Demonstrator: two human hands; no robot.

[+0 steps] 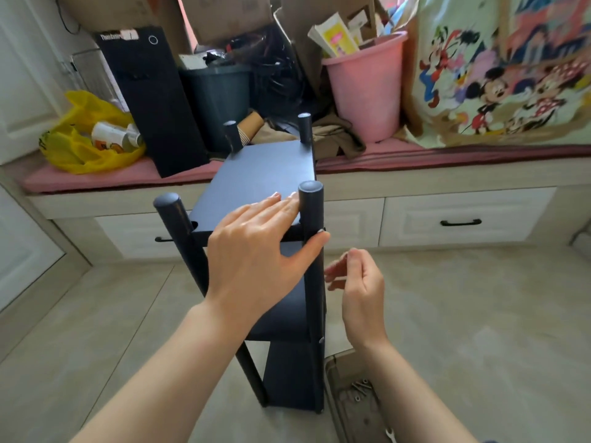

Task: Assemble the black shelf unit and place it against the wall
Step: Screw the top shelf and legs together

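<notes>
Down on the pale tiled floor (463, 314), you have the black metal shelf unit (256, 177) standing upright, just in front of a low built-in bench with a pink cushion (447, 151). Two black drawer handles show in the bench front, one whole (460, 222) and one half hidden behind the unit (161, 240). Four round black posts rise above the top panel: two near you (311, 203) (172, 212) and two at the far end (231, 135) (304, 127). Your left hand (256, 251) lies flat on the top panel, fingers straight and together, with the thumb against the near right post. Your right hand (358, 289) hovers just beside that post, its fingers loosely curled; you cannot tell whether they pinch anything. One shallow clear plastic tray (335, 372) sits on the floor beside the foot of the unit, with a few small screws (361, 386) in it and one small wrench (389, 434) near its edge. On the bench stand one pink plastic bucket (364, 91), one dark round bin (220, 100), one tall black box (150, 100), one yellow plastic bag (83, 139) and one cartoon-printed cloth bag (495, 75).
</notes>
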